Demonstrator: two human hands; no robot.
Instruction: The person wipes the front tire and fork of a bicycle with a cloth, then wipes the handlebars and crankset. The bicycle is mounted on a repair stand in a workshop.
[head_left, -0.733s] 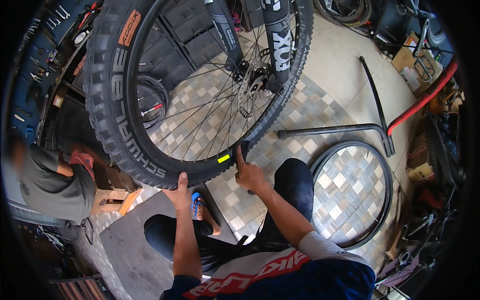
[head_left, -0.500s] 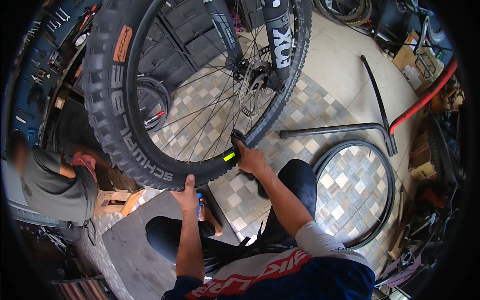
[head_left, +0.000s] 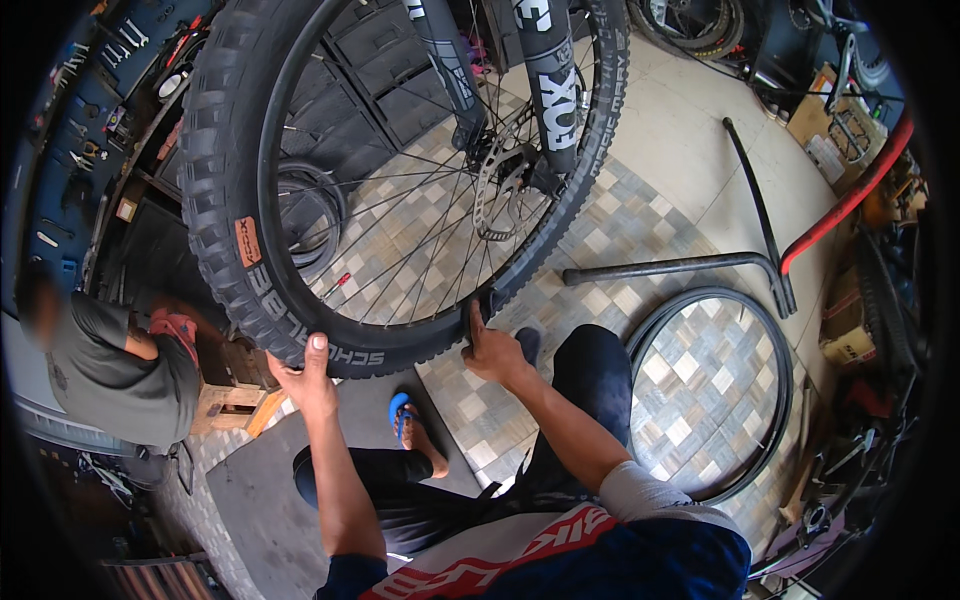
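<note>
A bicycle wheel with a wide, knobby black tire (head_left: 225, 190) fills the upper left, mounted in a dark suspension fork (head_left: 548, 95). Its disc rotor (head_left: 495, 190) shows at the hub. My left hand (head_left: 308, 378) grips the tire at its lower left, thumb on the sidewall and fingers hidden behind. At the bottom right of the rim is my right hand (head_left: 492, 350), fingers curled, around a small black piece (head_left: 486, 300) against the tire. What kind of piece it is cannot be made out.
At the left, another person in a dark shirt (head_left: 120, 370) sits by a wooden crate (head_left: 228, 390). A bare tire (head_left: 775, 420) lies on the tiled floor at right, below a black-and-red metal stand (head_left: 840, 210). Tools hang on a blue wall panel (head_left: 60, 215). Dark drawers (head_left: 350, 70) stand behind the wheel.
The wheel has turned, its sidewall lettering shifting down and toward the right. My left hand has moved left along the tire; my right hand is slightly lower. A bright yellow strip beside it no longer shows.
</note>
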